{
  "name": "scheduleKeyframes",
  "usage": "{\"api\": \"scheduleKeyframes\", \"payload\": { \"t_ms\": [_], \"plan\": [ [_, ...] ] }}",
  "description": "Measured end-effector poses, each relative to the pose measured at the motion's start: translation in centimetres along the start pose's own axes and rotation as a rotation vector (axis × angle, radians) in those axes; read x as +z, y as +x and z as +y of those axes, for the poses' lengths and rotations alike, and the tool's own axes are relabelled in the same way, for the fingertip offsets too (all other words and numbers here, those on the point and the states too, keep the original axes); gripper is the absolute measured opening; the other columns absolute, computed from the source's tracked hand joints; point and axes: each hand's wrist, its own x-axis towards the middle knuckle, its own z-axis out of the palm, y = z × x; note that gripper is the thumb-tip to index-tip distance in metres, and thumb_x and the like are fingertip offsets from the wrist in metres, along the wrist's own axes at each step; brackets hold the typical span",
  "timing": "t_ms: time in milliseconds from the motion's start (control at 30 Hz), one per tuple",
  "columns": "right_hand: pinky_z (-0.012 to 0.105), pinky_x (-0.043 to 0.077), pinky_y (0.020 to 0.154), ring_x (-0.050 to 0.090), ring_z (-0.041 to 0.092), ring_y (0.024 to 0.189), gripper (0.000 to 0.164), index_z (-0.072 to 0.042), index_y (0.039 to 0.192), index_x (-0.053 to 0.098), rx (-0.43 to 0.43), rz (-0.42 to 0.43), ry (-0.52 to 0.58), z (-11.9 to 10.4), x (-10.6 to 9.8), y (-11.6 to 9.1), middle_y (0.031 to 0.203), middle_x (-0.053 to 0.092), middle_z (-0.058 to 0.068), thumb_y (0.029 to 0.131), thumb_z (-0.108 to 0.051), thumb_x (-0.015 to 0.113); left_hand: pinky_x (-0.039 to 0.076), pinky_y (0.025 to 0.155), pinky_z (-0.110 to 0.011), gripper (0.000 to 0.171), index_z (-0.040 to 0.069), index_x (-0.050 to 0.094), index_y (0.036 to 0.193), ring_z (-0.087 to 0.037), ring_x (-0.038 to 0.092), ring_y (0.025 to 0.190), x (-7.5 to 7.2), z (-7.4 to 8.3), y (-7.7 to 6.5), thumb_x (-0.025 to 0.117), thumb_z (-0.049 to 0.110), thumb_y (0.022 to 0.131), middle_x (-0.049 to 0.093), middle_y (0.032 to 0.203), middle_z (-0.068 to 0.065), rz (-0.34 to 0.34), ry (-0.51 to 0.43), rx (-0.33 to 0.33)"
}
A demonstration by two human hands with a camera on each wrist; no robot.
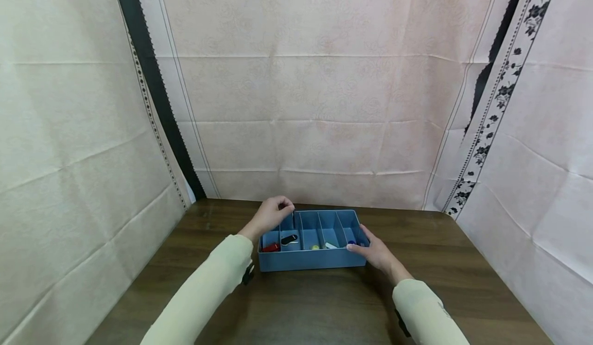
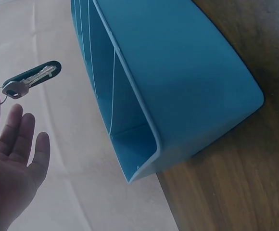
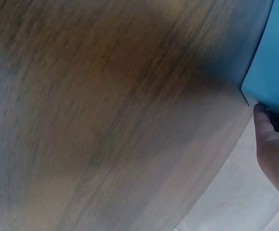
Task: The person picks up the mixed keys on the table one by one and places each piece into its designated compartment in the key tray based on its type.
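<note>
A blue divided box (image 1: 311, 259) stands on the wooden table. Over its back left compartments, my left hand (image 1: 271, 216) pinches a small metal ring between thumb and finger. From that ring hang a silver key (image 2: 38, 77) and a dark green oval tag (image 2: 57, 69), seen in the left wrist view above the box's open side. My right hand (image 1: 377, 255) holds the box's right end, thumb over the front corner and fingers along the side. Inside the front compartments lie a red item (image 1: 271, 247) and a black oblong item (image 1: 289, 239).
Further right in the box are a small yellow item (image 1: 315, 247), a white piece (image 1: 330, 245) and a dark blue item (image 1: 352, 242). Thin dividers separate the compartments. Pale cloth (image 1: 324, 128) hangs behind the table (image 1: 296, 304) and at both sides.
</note>
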Motion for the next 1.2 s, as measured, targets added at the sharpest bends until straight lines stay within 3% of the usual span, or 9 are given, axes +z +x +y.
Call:
{"api": "scheduleKeyframes", "payload": {
  "t_ms": [633, 1000, 1200],
  "plan": [
    [0.073, 0.019, 0.106, 0.017, 0.051, 0.144, 0.111, -0.022, 0.160, 0.014, 0.008, -0.001, 0.015, -0.3, 0.3, -0.4, 0.161, 0.016, 0.024, 0.077, -0.069, 0.070, 0.050, 0.083, -0.040, 0.016, 0.011, 0.068, 0.105, -0.022, 0.057, 0.088, 0.5, -1.7, 1.4, 0.059, 0.024, 0.102, 0.066, 0.103, -0.004, 0.114, -0.037, -0.116],
    [0.072, 0.020, 0.106, 0.016, 0.051, 0.144, 0.114, -0.021, 0.160, 0.014, 0.013, -0.001, 0.029, -0.5, 0.4, -0.5, 0.161, 0.017, 0.024, 0.074, -0.071, 0.070, 0.051, 0.082, -0.039, 0.018, 0.007, 0.068, 0.106, -0.023, 0.056, 0.086, 1.0, -2.5, 1.2, 0.058, 0.022, 0.102, 0.065, 0.102, -0.006, 0.129, 0.009, -0.138],
    [0.072, 0.020, 0.106, 0.016, 0.051, 0.144, 0.112, -0.022, 0.160, 0.014, 0.014, 0.000, 0.025, -0.6, 0.5, -0.5, 0.161, 0.017, 0.023, 0.076, -0.069, 0.070, 0.051, 0.082, -0.040, 0.018, 0.007, 0.068, 0.108, -0.022, 0.056, 0.085, 1.2, -2.5, 1.4, 0.056, 0.019, 0.103, 0.066, 0.104, -0.007, 0.139, 0.034, -0.115]
  ]
}}
